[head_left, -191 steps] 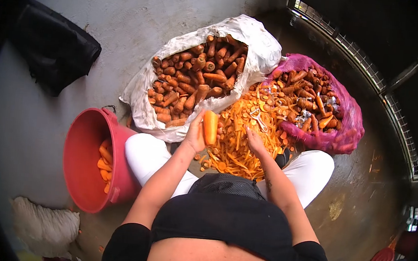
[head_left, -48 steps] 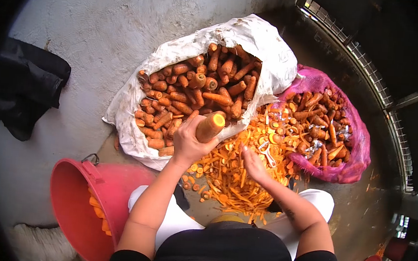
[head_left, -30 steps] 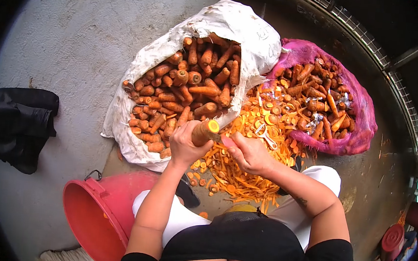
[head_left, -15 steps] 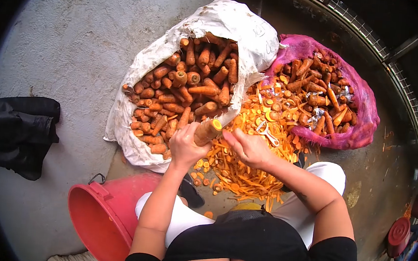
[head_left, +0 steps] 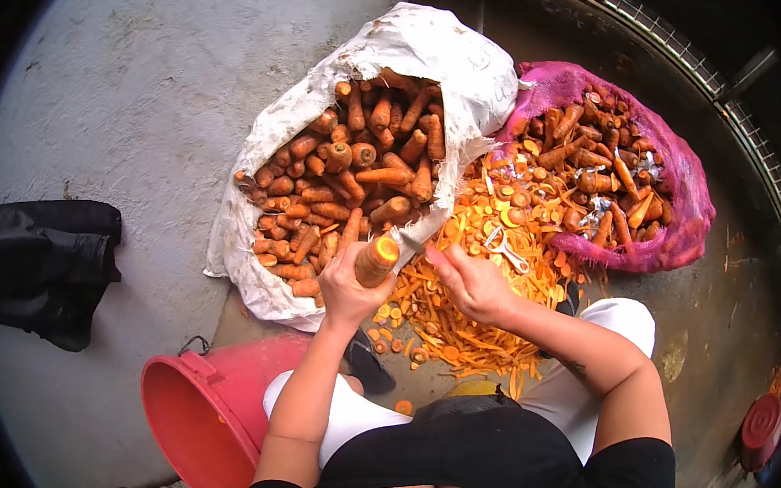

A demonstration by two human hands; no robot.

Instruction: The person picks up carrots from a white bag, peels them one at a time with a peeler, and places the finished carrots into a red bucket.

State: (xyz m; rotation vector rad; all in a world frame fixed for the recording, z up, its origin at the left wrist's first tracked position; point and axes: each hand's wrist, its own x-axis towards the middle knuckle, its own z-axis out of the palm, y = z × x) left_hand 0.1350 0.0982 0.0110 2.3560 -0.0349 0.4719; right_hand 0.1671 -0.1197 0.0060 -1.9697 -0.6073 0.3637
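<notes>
My left hand (head_left: 350,287) is wrapped round a thick carrot (head_left: 377,259), whose cut orange end faces up. Just to its right, my right hand (head_left: 474,285) is closed on a knife (head_left: 411,242); the blade points toward the carrot's cut end, and the handle is hidden in my fingers. Behind my left hand, a white sack (head_left: 264,156) lies open, full of unpeeled carrots (head_left: 361,154). Beyond my right hand, a white peeler (head_left: 507,250) rests on a heap of carrot peelings and cut ends (head_left: 457,327).
A pink mesh sack (head_left: 691,208) of carrot pieces and plastic scraps stands at the right. Near my left knee, a red bucket (head_left: 206,367) lies tipped on its side. Black cloth (head_left: 36,262) lies at far left, and a red round container (head_left: 761,425) at far right.
The carrot has turned so its cut end faces more upward, and it sits slightly lower. The knife has dropped lower beside it. The whole view has shifted a little.
</notes>
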